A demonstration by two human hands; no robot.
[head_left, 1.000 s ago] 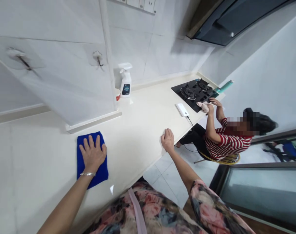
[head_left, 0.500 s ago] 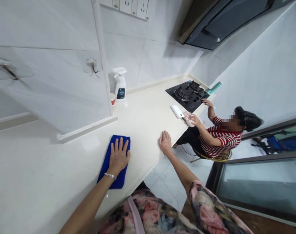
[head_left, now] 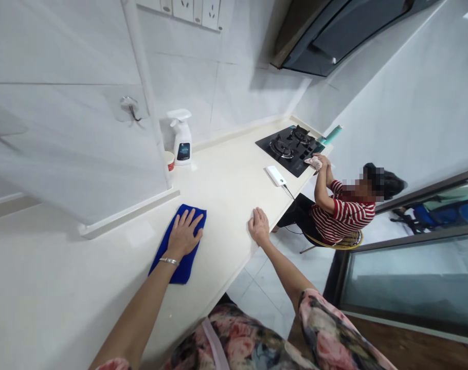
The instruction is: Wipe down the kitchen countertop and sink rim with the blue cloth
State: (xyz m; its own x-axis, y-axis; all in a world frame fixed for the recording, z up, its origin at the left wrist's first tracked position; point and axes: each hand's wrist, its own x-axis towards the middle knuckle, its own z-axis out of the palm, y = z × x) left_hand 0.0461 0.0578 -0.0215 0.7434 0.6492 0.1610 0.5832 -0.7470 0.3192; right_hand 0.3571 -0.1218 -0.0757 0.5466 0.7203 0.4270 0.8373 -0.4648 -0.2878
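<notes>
My left hand (head_left: 183,236) lies flat with fingers spread on a folded blue cloth (head_left: 185,267), pressing it to the pale countertop (head_left: 222,195). A silver bracelet (head_left: 169,261) circles the left wrist. At the counter's front edge, my right hand (head_left: 259,227) leans on the surface, its fingers loosely bent and nothing visible in it. Beyond it lies a white box-shaped device (head_left: 275,176) with a dark cable.
A seated person in a striped shirt (head_left: 352,218) holds a pinkish cloth (head_left: 314,163) at the edge of the gas hob (head_left: 290,149). A white spray bottle (head_left: 182,139) and a red-and-white tub (head_left: 169,161) stand by the projecting wall corner (head_left: 157,192).
My left hand and the blue cloth have slid a little forward along the counter. The seated person's pinkish cloth has moved from beside the white device to the hob's edge. My view has shifted slightly.
</notes>
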